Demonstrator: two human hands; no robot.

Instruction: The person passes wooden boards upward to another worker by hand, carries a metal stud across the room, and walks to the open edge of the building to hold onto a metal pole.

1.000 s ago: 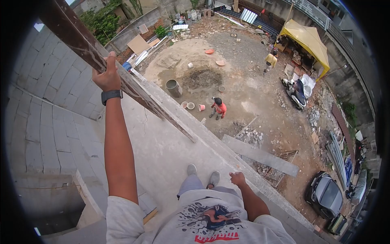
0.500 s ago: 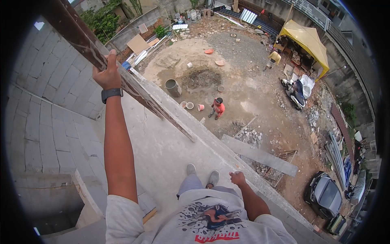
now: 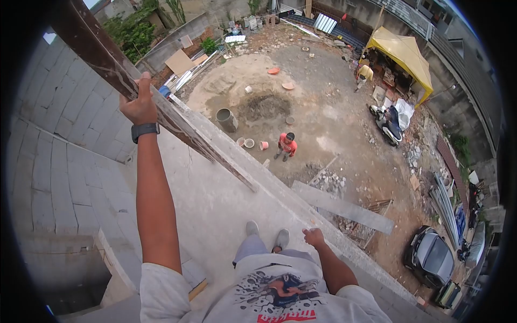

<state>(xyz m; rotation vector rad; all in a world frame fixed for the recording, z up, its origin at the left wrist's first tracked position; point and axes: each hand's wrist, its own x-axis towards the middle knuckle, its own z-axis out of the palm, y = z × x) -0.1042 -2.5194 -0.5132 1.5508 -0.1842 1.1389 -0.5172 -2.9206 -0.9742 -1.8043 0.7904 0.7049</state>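
My left hand (image 3: pixel 140 103), with a dark watch on its wrist, is wrapped round a brown metal post (image 3: pixel 102 46) that rises at the upper left and has its foot near the slab edge. My right hand (image 3: pixel 313 237) hangs beside my right hip with its fingers curled, near the concrete ledge (image 3: pixel 344 248); whether anything is inside it is too small to tell. My feet in grey shoes (image 3: pixel 252 228) stand on the concrete slab (image 3: pixel 210 199).
Beyond the ledge lies a yard far below. A person in red (image 3: pixel 287 144) stands by buckets (image 3: pixel 249 143); another in yellow (image 3: pixel 364 74) is near a yellow canopy (image 3: pixel 401 51). A motorbike (image 3: pixel 389 126) and a car (image 3: pixel 432 257) are parked right. Grey block walls (image 3: pixel 54 172) rise left.
The view has shifted slightly. Below, the person in red has turned to face upward, and the person in yellow has moved a little near the canopy. My left hand keeps its grip.
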